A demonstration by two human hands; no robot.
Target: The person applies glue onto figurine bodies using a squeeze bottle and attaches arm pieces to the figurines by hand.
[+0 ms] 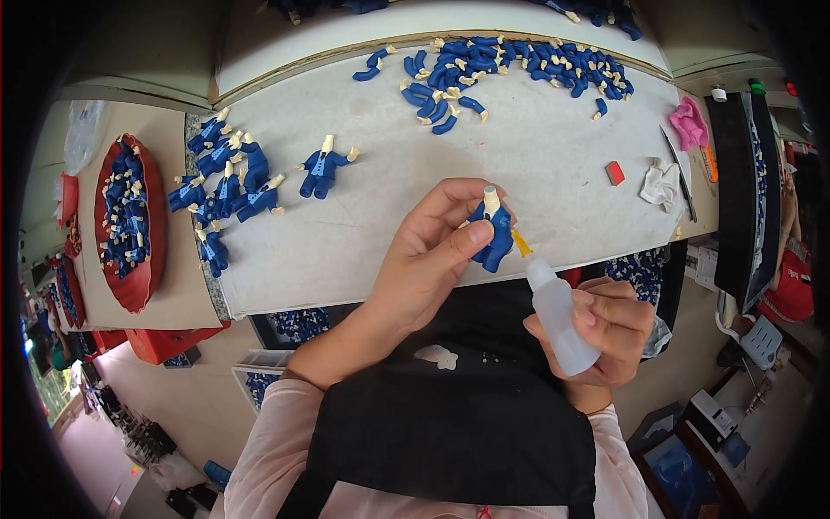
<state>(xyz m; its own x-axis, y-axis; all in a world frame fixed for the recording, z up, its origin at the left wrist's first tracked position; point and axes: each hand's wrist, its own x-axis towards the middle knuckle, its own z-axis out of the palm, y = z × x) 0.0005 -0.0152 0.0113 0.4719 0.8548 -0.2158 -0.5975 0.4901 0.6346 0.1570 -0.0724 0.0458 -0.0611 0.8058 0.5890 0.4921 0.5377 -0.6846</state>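
Observation:
Pinched in my left hand (432, 246) is a small blue doll body (494, 227) with a cream neck, held up over the table's front edge. My right hand (609, 329) is wrapped round a white squeeze bottle (560, 313), tilted up to the left. Its yellow nozzle tip (522, 245) comes close to the doll body's right side, where an arm would sit; whether it touches, I cannot tell. One finished-looking doll body (322, 166) with arms lies alone to the left, and a cluster of similar doll bodies (226, 183) lies beyond it.
Loose blue arms (450, 73) with cream hands are heaped along the table's far side. On the right lie a red block (615, 173), a crumpled white cloth (660, 185), a pink cloth (688, 124) and a thin dark tool (679, 173). A red basin (156, 233) of blue parts stands at left.

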